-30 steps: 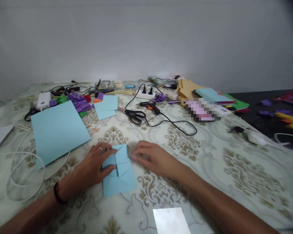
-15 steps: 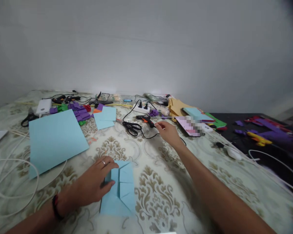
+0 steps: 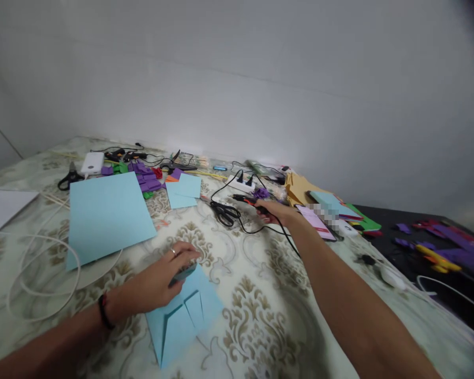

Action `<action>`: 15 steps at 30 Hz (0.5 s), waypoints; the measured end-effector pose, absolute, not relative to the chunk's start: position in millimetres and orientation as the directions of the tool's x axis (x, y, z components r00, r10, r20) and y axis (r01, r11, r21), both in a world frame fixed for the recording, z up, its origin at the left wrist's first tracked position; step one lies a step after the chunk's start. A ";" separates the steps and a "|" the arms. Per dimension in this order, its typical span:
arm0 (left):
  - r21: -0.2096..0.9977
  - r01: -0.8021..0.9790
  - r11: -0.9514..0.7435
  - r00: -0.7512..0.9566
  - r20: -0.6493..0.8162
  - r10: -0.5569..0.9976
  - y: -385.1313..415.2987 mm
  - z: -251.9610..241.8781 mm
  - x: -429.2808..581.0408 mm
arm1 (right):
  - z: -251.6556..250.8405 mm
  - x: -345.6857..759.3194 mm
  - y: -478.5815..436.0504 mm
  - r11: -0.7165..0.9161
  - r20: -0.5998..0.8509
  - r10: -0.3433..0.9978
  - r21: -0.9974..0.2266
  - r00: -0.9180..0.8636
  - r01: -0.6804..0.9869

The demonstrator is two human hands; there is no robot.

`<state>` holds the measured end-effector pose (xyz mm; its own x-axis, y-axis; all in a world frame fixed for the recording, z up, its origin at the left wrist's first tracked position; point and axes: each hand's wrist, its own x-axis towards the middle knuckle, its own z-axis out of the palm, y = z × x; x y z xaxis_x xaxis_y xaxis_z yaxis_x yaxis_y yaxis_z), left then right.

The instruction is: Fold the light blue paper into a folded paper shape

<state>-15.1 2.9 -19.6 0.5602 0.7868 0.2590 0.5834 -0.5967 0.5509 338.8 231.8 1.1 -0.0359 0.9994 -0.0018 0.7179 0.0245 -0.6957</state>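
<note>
Near the front of the table, a folded light-blue paper [image 3: 184, 321] lies at an angle, its creased flaps facing up. My left hand [image 3: 161, 276], with a ring and a dark wrist band, pinches its upper left part between thumb and fingers. Farther out, my right hand [image 3: 274, 211] is closed round the handle of a black glue gun [image 3: 244, 199] with orange parts. The gun's nozzle points left. Its black cord [image 3: 225, 213] lies coiled just left of my hand, beside a white power strip [image 3: 240, 183] with plugs in it.
A large blue sheet [image 3: 110, 218] lies at left, near black scissors [image 3: 69, 177] and a looped white cable [image 3: 78, 263]. Smaller blue squares [image 3: 185, 190] and purple folded pieces [image 3: 146, 179] sit farther back. At right are a phone-like device [image 3: 318, 223], coloured papers [image 3: 335, 204] and a yellow glue gun [image 3: 438, 258].
My right hand has closed round the glue gun's handle and turned the gun slightly. The folded paper has rotated under my left hand. The whole view has shifted and tilted.
</note>
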 end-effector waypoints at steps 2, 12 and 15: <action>0.535 0.634 -0.558 0.521 0.238 0.820 4.9 -17.0 -17.1 | 6.0 342.0 221.6 -0.040 -0.121 0.990 -0.753 -0.078 0.656; 0.638 0.509 -0.578 0.604 0.213 0.768 7.6 -21.0 -14.5 | 30.3 352.3 128.3 0.007 -0.110 0.955 -0.921 -0.276 0.390; 0.675 0.465 -0.573 0.633 0.199 0.749 6.0 -23.1 -13.0 | 27.6 342.4 97.6 0.051 -0.056 0.957 -0.934 -0.286 0.354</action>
<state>-13.0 6.0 -23.1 0.6325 0.7485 0.1991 0.4650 -0.5725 0.6753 342.4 97.6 27.6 -0.2858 0.9566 -0.0563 0.3537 0.0507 -0.9340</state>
